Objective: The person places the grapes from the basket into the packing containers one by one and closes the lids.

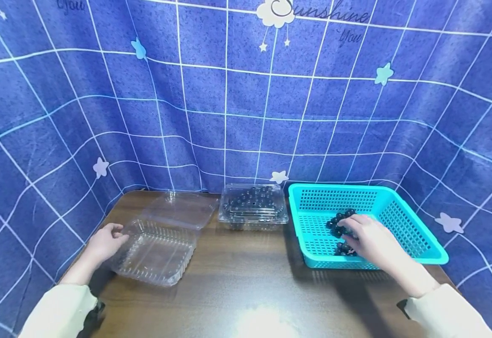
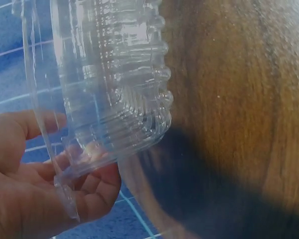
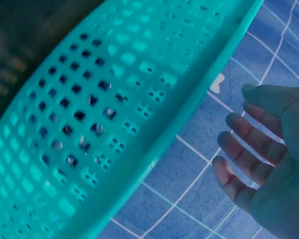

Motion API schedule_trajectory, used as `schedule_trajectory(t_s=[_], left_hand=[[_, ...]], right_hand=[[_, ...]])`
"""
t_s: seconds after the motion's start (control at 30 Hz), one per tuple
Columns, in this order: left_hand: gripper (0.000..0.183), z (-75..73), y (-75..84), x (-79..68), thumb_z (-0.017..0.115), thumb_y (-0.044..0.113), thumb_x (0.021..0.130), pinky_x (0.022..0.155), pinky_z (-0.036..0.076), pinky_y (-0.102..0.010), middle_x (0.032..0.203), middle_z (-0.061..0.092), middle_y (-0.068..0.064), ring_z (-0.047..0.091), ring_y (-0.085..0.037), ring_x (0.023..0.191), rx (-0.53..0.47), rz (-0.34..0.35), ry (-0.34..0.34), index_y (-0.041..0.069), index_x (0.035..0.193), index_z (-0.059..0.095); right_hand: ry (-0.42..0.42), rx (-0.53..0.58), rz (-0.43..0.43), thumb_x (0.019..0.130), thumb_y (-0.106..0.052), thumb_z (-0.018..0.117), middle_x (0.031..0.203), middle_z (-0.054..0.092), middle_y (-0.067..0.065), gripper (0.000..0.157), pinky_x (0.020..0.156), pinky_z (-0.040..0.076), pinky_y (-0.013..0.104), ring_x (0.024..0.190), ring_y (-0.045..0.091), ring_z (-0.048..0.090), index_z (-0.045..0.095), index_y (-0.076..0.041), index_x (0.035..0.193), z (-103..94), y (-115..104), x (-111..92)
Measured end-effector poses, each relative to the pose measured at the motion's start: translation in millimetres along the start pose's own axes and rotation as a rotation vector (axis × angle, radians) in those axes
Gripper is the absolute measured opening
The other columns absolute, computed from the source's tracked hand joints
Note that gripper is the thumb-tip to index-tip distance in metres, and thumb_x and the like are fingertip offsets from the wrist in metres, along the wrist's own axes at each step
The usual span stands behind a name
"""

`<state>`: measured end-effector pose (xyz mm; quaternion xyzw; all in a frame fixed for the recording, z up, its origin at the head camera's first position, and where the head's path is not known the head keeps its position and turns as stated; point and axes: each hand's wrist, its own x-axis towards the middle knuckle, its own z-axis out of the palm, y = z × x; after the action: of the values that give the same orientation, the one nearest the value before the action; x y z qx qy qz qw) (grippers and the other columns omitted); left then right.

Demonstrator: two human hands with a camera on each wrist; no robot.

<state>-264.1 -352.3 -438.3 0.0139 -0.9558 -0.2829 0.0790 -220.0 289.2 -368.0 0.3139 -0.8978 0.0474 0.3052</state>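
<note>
At the near edge, a bright glare is thrown up by the brown table, flanked by two pale sleeves, one on each side. On the left, the open plastic box is met by the left hand: fingers loosely bent by its corner, thumb held apart, and whether the plastic is actually touched cannot be told.

Over to the right, the turquoise basket is reached into by the right hand! Its fingers are seen bent beside the dark grapes in the head view, while in the right wrist view they are loosely spread, with nothing between them; whether any grape is gripped cannot be told. Small clusters are spread on the basket floor, partly covered by the hand.

Farther off, behind the open box, its clear lid is laid back on the table. At the far middle, between lid and basket, a second plastic box is seen, with more grapes held inside. Beyond it all, the scene is closed off by a blue curtain, crossed by white lines and dotted with stars.
</note>
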Motion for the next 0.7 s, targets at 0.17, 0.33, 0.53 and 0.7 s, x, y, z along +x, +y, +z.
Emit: schedule_trajectory(t_s=[0.17, 0.33, 0.53, 0.7], left_hand=[[0.042, -2.2, -6.3, 0.0, 0.048, 0.011, 0.091, 0.057, 0.055, -0.032, 0.106, 0.055, -0.037, 0.062, -0.025, 0.075, -0.178, -0.069, -0.125, -0.016, 0.123, 0.041], [0.040, -5.8, -7.6, -1.4, 0.040, 0.007, 0.094, 0.061, 0.057, -0.035, 0.105, 0.056, -0.033, 0.061, -0.026, 0.085, -0.286, -0.098, -0.214, -0.013, 0.128, 0.037], [0.040, -10.8, -9.3, -2.0, 0.039, 0.007, 0.096, 0.068, 0.057, -0.039, 0.108, 0.057, -0.030, 0.061, -0.030, 0.093, -0.374, -0.120, -0.311, -0.013, 0.131, 0.031], [0.046, -16.4, -8.9, -3.6, 0.043, 0.008, 0.095, 0.066, 0.057, -0.039, 0.102, 0.060, -0.015, 0.060, -0.021, 0.089, -0.470, -0.156, -0.401, -0.011, 0.133, 0.025]], right_hand=[[-0.049, 0.002, 0.047, 0.067, -0.007, 0.080, 0.091, 0.066, 0.010, 0.038, 0.063, 0.056, 0.045, 0.080, 0.028, 0.063, 0.067, -0.003, 0.102, -2.7, 13.7, 7.2], [-0.084, 0.007, 0.064, 0.068, -0.008, 0.080, 0.096, 0.065, 0.014, 0.044, 0.063, 0.056, 0.046, 0.081, 0.030, 0.063, 0.064, 0.000, 0.108, -0.7, 27.0, 12.1], [-0.159, 0.006, 0.083, 0.071, -0.013, 0.080, 0.102, 0.064, 0.016, 0.051, 0.064, 0.056, 0.045, 0.084, 0.031, 0.063, 0.060, 0.000, 0.116, 8.6, 37.3, 12.1], [-0.217, 0.001, 0.099, 0.071, -0.017, 0.081, 0.105, 0.062, 0.016, 0.055, 0.058, 0.054, 0.041, 0.083, 0.031, 0.061, 0.059, -0.002, 0.118, 17.1, 46.1, 11.8]])
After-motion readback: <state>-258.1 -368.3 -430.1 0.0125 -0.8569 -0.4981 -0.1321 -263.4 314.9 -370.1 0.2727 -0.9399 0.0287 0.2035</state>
